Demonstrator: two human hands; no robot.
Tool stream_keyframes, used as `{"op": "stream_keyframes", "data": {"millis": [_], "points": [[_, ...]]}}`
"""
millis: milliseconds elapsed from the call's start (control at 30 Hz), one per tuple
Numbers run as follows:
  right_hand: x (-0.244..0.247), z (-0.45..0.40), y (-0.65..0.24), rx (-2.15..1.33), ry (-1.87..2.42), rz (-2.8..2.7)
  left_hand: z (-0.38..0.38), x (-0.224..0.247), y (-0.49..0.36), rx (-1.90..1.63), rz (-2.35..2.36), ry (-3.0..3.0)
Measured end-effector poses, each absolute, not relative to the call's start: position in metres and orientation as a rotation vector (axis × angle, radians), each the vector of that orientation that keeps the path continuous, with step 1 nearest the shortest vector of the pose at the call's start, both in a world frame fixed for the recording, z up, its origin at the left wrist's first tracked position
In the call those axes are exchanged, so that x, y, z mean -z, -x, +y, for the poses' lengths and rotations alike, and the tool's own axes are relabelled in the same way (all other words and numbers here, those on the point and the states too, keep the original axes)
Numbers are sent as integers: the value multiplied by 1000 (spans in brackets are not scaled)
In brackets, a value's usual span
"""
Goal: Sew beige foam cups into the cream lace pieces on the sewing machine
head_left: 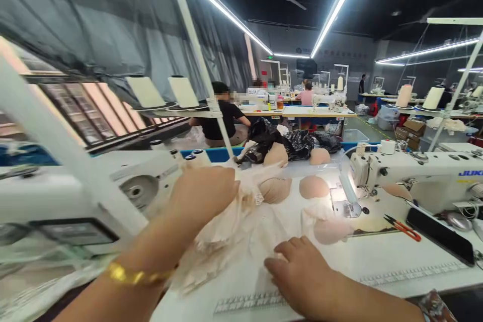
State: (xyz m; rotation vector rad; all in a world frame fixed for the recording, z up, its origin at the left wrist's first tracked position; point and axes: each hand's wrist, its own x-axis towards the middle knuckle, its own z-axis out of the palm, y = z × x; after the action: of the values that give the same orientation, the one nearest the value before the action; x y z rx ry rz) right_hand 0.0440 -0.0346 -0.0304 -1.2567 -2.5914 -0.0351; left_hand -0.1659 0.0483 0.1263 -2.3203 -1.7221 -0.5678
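Note:
My left hand [206,192] is closed, slightly blurred, and raised over the left part of the sewing table. Sheer beige fabric [222,229] hangs from it down to the tabletop. Lower down, my right hand [304,274] rests near the table's front with its fingers loosely bent and partly apart, its fingertips at the edge of pale sheer fabric [266,234]. Ahead lie beige moulded bra cups, one wrinkled cup [277,189] near my left hand, a smooth cup [314,187], and another cup [332,230] in front of the sewing machine's needle area.
A lit white sewing machine [422,173] stands at right. Red-handled thread snips [403,227] and a black phone [439,234] lie before it. A ruler strip [249,303] runs along the front edge. Black plastic bags [298,142] sit behind. A person [226,121] sits beyond.

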Motion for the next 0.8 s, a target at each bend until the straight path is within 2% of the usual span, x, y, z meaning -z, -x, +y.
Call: {"op": "stream_keyframes", "data": {"millis": [67, 167, 300, 367, 500, 600, 800], "points": [[34, -45, -61, 49, 1123, -2496, 50, -116, 145, 496, -1605, 2416], [37, -61, -102, 56, 1053, -2283, 45, -77, 103, 478, -1174, 2820], [43, -66, -166, 1, 1267, -1993, 39, -17, 48, 588, -814, 3080], [47, -62, -188, -69, 1465, -1878, 40, -2, 28, 532, -719, 3136], [58, -45, -206, -164, 1696, -1860, 43, 9, 8, 272, -716, 3200], [62, -32, -211, -137, 1722, -1963, 48, 22, 2, 260, -758, 3199], [57, -18, -228, -129, 1523, -2206, 84, 45, 3, 675, -819, 2928]]}}
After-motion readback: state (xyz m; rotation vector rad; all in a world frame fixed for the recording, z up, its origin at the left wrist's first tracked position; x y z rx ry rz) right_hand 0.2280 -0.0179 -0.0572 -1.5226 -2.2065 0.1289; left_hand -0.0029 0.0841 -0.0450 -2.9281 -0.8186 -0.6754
